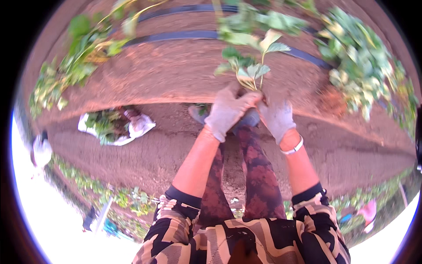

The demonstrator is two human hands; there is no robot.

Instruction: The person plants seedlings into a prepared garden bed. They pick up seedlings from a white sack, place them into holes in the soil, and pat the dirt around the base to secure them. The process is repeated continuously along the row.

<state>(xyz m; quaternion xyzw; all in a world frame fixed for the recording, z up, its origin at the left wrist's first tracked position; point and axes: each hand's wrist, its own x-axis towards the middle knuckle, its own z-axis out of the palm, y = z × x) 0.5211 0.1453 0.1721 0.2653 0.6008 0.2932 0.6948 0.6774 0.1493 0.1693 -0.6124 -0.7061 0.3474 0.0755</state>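
Looks like a stem-handling step: left hand (231,109) grip pinching leafy plant (254,74) over soil bed's (167,75) near edge, right hand (278,116) grip unclear; next move calls for gentle stem support.

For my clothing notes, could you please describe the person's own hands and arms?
The left hand and right hand wear pale gloves. A slim white band circles the right wrist. The patterned sleeves are black and tan with plain dark cuffs.
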